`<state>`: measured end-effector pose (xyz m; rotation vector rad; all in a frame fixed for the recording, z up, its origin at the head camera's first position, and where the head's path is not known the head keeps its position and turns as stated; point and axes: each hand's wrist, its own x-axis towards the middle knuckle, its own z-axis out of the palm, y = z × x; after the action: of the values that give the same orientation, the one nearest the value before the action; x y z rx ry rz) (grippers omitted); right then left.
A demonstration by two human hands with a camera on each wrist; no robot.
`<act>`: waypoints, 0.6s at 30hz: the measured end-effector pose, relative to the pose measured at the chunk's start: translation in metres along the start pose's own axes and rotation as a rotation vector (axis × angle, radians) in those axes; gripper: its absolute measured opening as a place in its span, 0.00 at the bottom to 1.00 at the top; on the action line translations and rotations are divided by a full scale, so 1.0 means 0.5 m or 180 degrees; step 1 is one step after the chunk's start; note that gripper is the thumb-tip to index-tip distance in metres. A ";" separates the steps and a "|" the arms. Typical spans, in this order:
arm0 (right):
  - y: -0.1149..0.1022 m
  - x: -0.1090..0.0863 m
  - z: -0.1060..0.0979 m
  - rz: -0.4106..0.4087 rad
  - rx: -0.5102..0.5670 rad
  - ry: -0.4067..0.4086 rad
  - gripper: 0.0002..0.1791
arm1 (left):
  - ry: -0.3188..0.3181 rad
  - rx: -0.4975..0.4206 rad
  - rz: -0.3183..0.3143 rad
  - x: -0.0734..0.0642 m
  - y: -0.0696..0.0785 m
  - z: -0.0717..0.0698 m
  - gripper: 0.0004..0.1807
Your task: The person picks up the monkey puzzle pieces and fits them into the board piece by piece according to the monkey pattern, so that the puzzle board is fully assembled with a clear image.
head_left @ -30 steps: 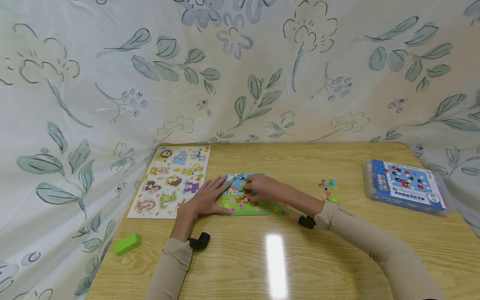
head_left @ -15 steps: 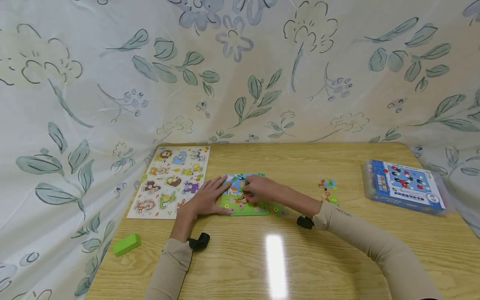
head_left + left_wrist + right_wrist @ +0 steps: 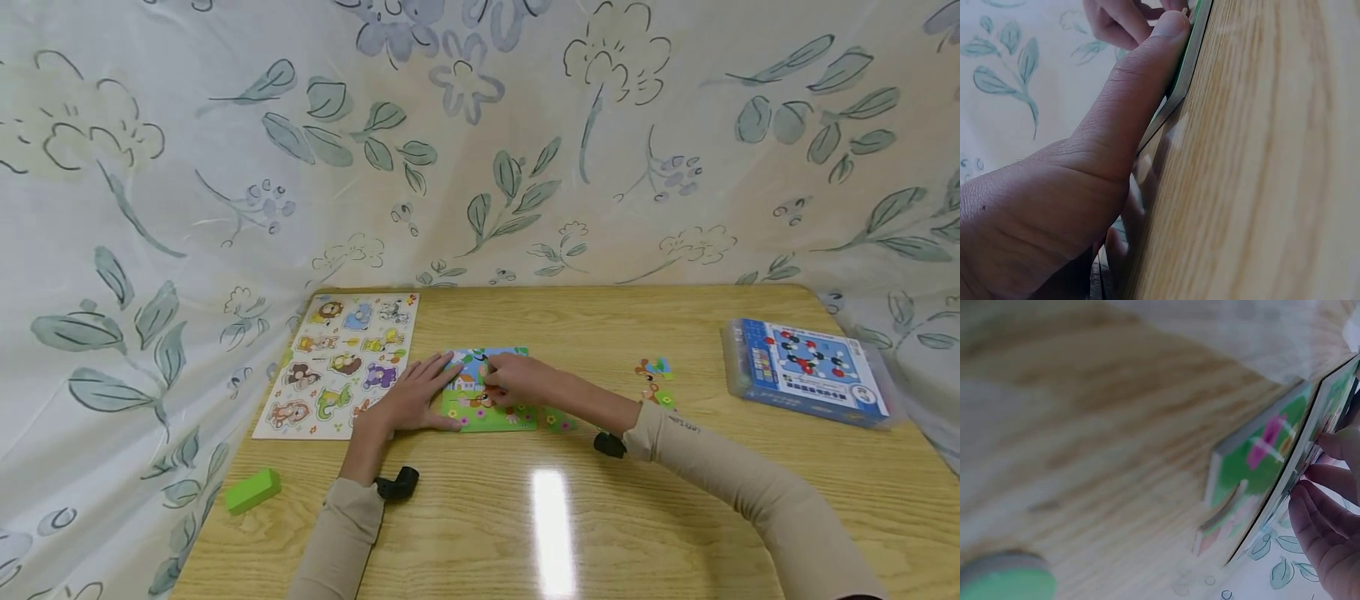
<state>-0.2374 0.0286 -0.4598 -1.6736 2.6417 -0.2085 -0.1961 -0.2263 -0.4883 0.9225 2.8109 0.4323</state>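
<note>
A jigsaw puzzle (image 3: 491, 421) with a green meadow, a house and a cartoon animal lies flat on the table. My left hand (image 3: 412, 398) rests on its left side with fingers spread; in the left wrist view the thumb (image 3: 1141, 69) lies along the puzzle's edge. Over the middle of the picture, my right hand (image 3: 521, 379) has its fingers curled and pinches a small puzzle piece (image 3: 484, 372), mostly hidden by the fingertips. A loose green piece with a pink flower (image 3: 1260, 450) lies just right of the puzzle, partly under the right forearm.
More loose pieces (image 3: 654, 369) lie right of the right forearm. An animal puzzle board (image 3: 352, 340) lies at the left, with a green block (image 3: 252, 491) nearer the front. A boxed molecule set (image 3: 813, 371) sits at the right. Floral cloth (image 3: 480, 167) hangs behind the table.
The right hand has shifted very slightly left over the puzzle, its fingers still at the middle of the picture. The left hand stays in place.
</note>
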 end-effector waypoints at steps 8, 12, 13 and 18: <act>-0.002 -0.008 0.000 -0.0102 -0.0042 0.0026 0.07 | 0.0078 0.0027 0.0108 -0.002 -0.002 -0.002 0.54; -0.002 -0.017 -0.011 -0.0311 -0.0095 -0.0035 0.09 | 0.0066 0.0016 0.0117 -0.003 -0.001 -0.002 0.54; -0.002 -0.020 -0.015 -0.0347 -0.0124 -0.0091 0.11 | 0.0056 0.0022 0.0109 -0.002 -0.001 -0.002 0.54; -0.011 -0.027 -0.029 -0.0378 -0.0365 -0.0457 0.21 | 0.0025 0.0006 0.0078 -0.002 -0.002 -0.003 0.54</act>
<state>-0.2275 0.0401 -0.4455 -1.8059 2.4970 0.0620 -0.1961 -0.2280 -0.4871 0.9585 2.8102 0.4377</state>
